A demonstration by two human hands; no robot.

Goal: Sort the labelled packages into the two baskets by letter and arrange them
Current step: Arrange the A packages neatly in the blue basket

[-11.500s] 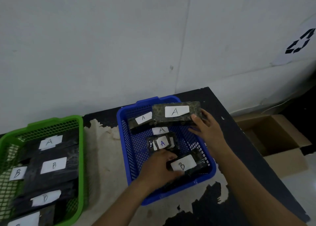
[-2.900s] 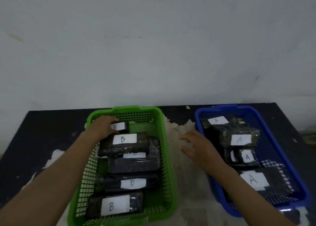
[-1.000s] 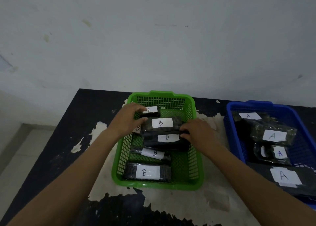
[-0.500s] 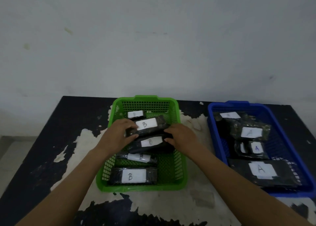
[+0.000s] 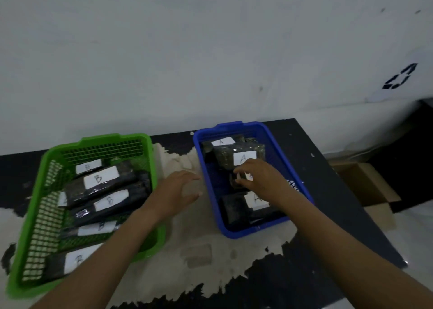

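Note:
The green basket on the left holds several dark packages labelled B, lying in a row. The blue basket on the right holds dark packages labelled A, with a large one near the back and another at the front. My right hand reaches into the blue basket, and its curled fingers and thumb pinch a small A package in the middle. My left hand hovers over the table between the two baskets, fingers straight, holding nothing.
The baskets stand on a black table with worn pale patches, pushed against a white wall. An open cardboard box sits on the floor past the table's right edge.
Both hands have left the B packages in the green basket. My right hand moved into the blue basket onto the small A package, and my left hand moved to the gap between the baskets.

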